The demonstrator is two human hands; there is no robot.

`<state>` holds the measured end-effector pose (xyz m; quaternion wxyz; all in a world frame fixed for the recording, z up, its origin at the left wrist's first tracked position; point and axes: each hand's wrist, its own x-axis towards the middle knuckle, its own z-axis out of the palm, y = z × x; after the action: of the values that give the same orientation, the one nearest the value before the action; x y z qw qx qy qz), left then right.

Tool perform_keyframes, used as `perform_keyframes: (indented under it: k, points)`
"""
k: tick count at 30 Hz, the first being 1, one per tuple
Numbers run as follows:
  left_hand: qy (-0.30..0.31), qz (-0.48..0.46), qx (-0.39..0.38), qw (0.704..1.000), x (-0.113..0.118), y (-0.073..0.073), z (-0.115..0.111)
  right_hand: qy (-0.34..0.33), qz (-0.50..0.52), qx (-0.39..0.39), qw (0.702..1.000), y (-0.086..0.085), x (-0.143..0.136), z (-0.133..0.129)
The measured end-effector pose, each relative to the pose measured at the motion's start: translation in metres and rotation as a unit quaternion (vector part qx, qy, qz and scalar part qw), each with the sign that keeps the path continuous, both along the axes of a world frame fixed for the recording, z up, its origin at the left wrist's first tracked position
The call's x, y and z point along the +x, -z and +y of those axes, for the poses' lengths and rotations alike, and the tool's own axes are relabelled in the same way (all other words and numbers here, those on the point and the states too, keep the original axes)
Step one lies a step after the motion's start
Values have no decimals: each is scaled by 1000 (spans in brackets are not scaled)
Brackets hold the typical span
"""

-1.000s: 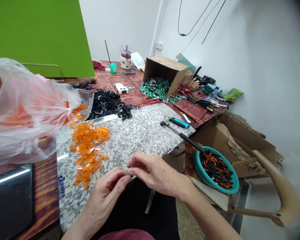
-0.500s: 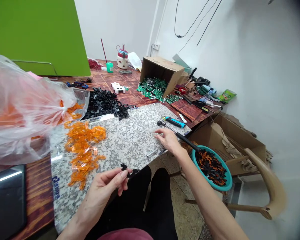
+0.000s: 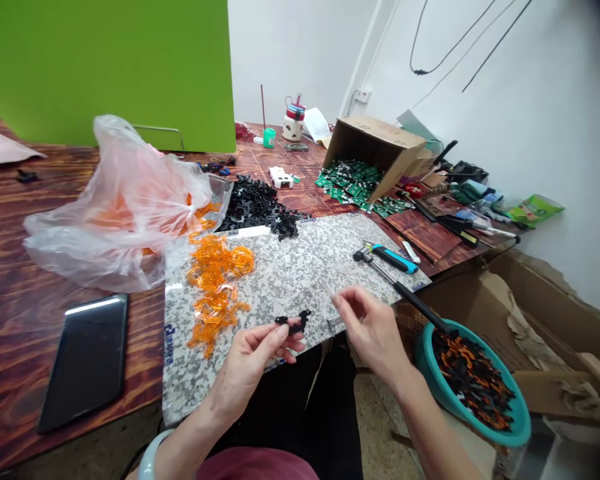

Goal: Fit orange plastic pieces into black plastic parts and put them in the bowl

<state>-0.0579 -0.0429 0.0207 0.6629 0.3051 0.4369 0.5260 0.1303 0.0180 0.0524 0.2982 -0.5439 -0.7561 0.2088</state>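
Observation:
My left hand (image 3: 257, 350) pinches a small black plastic part (image 3: 297, 323) between thumb and fingers, over the front edge of a speckled grey board (image 3: 300, 273). To its right, my right hand (image 3: 370, 327) is raised with thumb and forefinger pressed together; whatever is between them is too small to make out. A short shiny metal piece (image 3: 335, 323) lies by the board's edge, just left of the right hand. Orange translucent plastic parts (image 3: 215, 310) lie heaped on the board's left side, and a large pile of black parts (image 3: 260, 203) sits behind it.
On the board's right lie a small hammer (image 3: 405, 293) and a blue cutter (image 3: 395, 259). A teal basin (image 3: 517, 433) of black and orange pieces stands lower right. A tipped carton (image 3: 380, 130) spills green boards. At left are a plastic bag (image 3: 115, 247) and a dark tablet (image 3: 87, 363).
The view has turned left. My right hand has drawn back from the middle of the board towards my left hand, which has lifted the black part slightly and still holds it.

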Motion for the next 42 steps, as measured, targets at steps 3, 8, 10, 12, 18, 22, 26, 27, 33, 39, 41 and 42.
perform_keyframes:
  k: [3,8,10,12,18,22,26,27,33,39,41,42]
  points:
    - [-17,51,26,998,1,-1,1,-67,82,9,994,-5,-24,-37]
    - [-22,124,46,991,1,-2,0,-109,109,31,988,6,-44,-47]
    - [-25,129,49,990,-1,-2,0,-111,109,30,987,10,-46,-42]
    - [-31,129,51,990,-2,-1,1,-115,109,30,987,12,-46,-38]
    - [-30,160,62,985,-3,-2,3,-120,100,34,987,12,-46,-36]
    - [-29,167,69,983,-3,-3,4,-107,107,36,988,12,-47,-38]
    - [-41,173,56,982,-2,-1,3,-97,115,39,988,12,-48,-39]
    - [-45,178,54,982,-1,-1,3,-96,117,39,988,12,-49,-40]
    - [-68,204,66,974,3,-4,2,-82,130,17,988,13,-52,-42]
    - [-83,264,105,955,-1,-2,1,-79,140,-29,987,7,-52,-44]
    - [-83,304,128,940,-2,-1,0,-75,136,-39,987,6,-50,-43]
    - [-81,325,139,932,-3,-1,-1,-72,134,-47,987,5,-49,-42]
